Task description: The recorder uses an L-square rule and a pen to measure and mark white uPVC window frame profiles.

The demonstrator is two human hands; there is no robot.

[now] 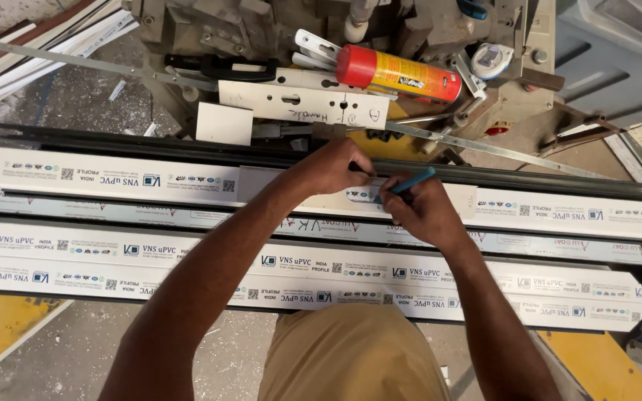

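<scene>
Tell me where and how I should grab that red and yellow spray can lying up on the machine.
Grip the spray can around its yellow mid-body, coming down from above. It lies on its side, the round barrel exposed on top, while white metal pieces crowd its red cap end and a white plate sits close below it, so the ends look harder to reach.

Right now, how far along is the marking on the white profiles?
Done: white profiles lie stacked side by side. In hand: the right hand holds a blue pen on the top profile, with the left hand beside it. No finished mark is visible yet.
</scene>
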